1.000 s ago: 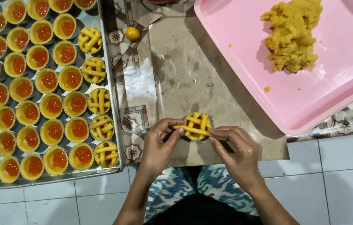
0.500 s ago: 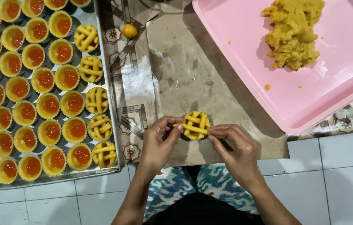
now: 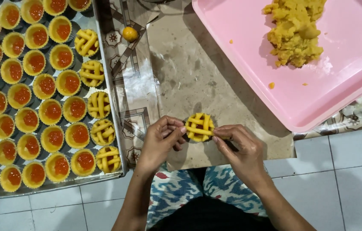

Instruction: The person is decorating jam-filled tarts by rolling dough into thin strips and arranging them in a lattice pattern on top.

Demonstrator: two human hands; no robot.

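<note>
A small round yellow tart with a lattice of dough strips (image 3: 199, 127) is held between both hands above a sheet of brown paper (image 3: 202, 81). My left hand (image 3: 160, 143) pinches its left edge with the fingertips. My right hand (image 3: 241, 149) presses a dough strip onto its right edge with thumb and forefinger.
A metal baking tray (image 3: 119, 128) at the left holds several open jam-filled tarts and a column of latticed ones. A pink plastic tray (image 3: 317, 98) at the upper right carries a lump of yellow dough (image 3: 294, 32). A small orange jam ball (image 3: 130, 34) lies on the patterned mat. White floor tiles lie below.
The view has shifted slightly. Both hands stay on the tart, with the fingers adjusting the dough strips at its edges.
</note>
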